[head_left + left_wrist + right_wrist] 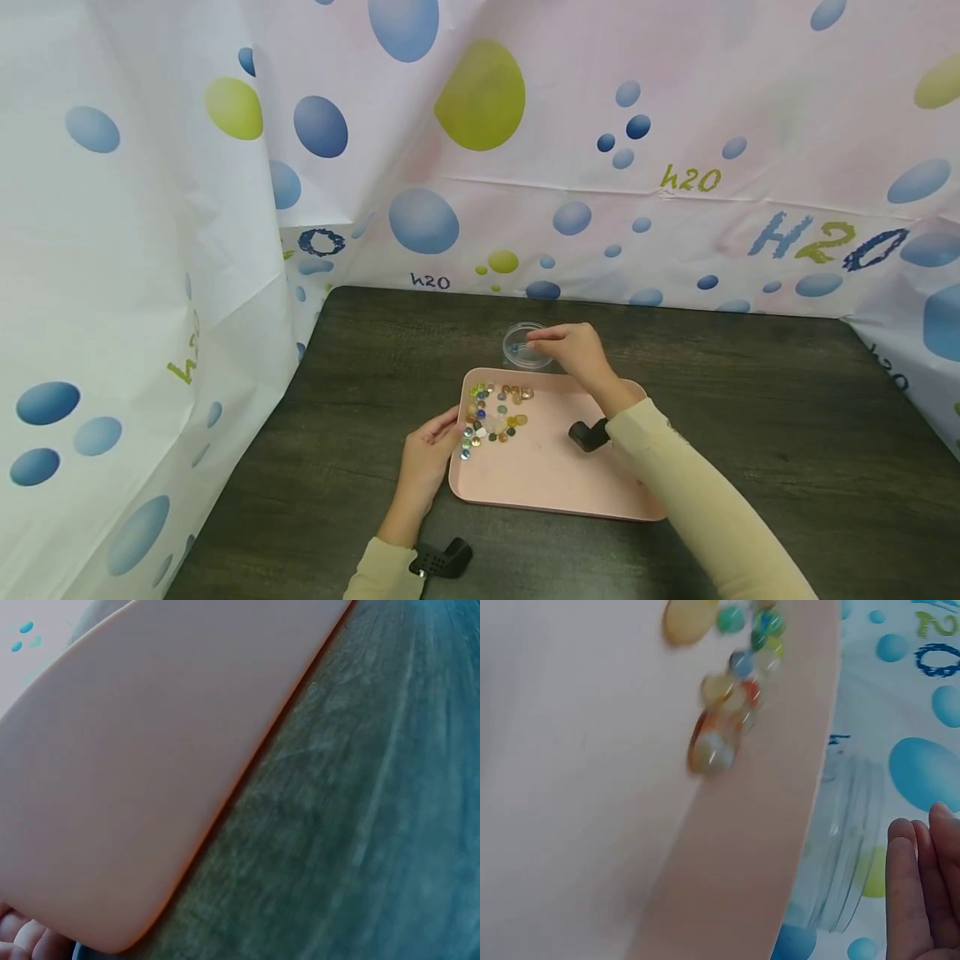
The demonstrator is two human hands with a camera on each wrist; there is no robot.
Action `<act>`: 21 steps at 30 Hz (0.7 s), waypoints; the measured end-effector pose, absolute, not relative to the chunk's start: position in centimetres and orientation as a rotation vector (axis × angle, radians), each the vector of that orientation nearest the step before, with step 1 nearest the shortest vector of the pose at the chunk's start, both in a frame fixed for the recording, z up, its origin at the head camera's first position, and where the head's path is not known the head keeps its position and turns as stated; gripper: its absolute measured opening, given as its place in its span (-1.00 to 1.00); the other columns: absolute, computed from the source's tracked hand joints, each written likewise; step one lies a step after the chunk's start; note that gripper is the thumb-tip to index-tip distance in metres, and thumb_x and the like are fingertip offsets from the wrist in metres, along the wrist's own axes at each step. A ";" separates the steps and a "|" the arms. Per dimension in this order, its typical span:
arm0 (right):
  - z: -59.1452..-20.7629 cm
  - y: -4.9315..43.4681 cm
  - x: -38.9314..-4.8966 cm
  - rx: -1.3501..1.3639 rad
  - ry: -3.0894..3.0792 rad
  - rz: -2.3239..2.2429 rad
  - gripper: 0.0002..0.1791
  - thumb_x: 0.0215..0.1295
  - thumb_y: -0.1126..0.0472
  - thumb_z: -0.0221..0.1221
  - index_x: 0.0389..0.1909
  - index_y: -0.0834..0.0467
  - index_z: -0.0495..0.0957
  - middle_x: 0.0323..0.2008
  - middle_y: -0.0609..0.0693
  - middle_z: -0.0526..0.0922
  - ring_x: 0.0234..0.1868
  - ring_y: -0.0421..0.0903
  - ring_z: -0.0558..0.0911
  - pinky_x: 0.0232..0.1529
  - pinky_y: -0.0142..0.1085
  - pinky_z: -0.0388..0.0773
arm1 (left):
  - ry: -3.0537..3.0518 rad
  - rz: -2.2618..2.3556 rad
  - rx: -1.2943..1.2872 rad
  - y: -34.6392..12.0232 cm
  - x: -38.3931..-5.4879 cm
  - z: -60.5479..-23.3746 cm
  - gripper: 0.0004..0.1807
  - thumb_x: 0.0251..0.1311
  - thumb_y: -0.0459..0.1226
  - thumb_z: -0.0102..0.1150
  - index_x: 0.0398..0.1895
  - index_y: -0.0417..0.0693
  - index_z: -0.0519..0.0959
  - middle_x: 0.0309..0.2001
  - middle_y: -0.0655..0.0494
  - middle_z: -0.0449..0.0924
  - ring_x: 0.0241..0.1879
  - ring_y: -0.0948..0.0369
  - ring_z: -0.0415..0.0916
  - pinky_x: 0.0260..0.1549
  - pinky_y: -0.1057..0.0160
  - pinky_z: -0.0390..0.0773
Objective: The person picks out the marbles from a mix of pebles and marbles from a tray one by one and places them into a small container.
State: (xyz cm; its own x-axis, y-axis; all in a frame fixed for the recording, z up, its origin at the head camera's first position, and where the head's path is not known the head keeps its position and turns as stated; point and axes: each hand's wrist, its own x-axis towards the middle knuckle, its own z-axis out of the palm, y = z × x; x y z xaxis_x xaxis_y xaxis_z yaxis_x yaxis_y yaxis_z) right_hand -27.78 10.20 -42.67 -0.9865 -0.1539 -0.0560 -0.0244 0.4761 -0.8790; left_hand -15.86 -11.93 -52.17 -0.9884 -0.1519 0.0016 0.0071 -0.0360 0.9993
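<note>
A pink tray [555,475] lies on the dark table, with glass marbles and pebbles [481,414] of several colours gathered in its left part. My left hand [427,454] holds the tray by its left edge, thumb at the rim; a few of its fingers [30,937] show beside the tray's edge in the left wrist view. Behind the tray stands a small clear round jar [517,361] with something small and blue in it. Over the jar's mouth reaches my right hand [577,354]. Its fingers are extended close together, and nothing shows between the fingertips in the right wrist view.
Dark wood tabletop [750,400] surrounds the tray. A white curtain [562,167] with blue and green dots hangs behind the table and along the left side. Each wrist wears a black camera mount, the right one [588,435] above the tray.
</note>
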 end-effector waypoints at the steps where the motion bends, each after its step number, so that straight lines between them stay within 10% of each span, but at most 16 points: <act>1: -42.8 10.2 -27.6 -0.162 2.569 -1.556 -0.70 0.13 0.03 0.27 -0.14 0.07 0.68 -0.02 -0.05 0.64 0.01 -0.07 0.57 0.00 -0.13 0.54 | -2.104 -2.175 0.159 -11.9 -15.8 -52.2 -0.58 0.19 -0.27 0.18 0.09 -0.27 0.50 0.08 -0.16 0.53 0.11 0.06 0.49 -0.01 0.36 0.52; 21: -43.5 7.8 -25.8 -0.191 2.457 -1.632 -0.72 0.10 0.04 0.30 -0.18 0.05 0.69 -0.17 -0.07 0.71 0.05 -0.13 0.56 0.03 -0.19 0.55 | -2.178 -2.177 0.218 -11.8 -15.0 -48.9 -0.61 0.23 -0.33 0.12 0.11 -0.32 0.47 0.08 -0.23 0.51 0.12 0.01 0.47 0.00 0.31 0.53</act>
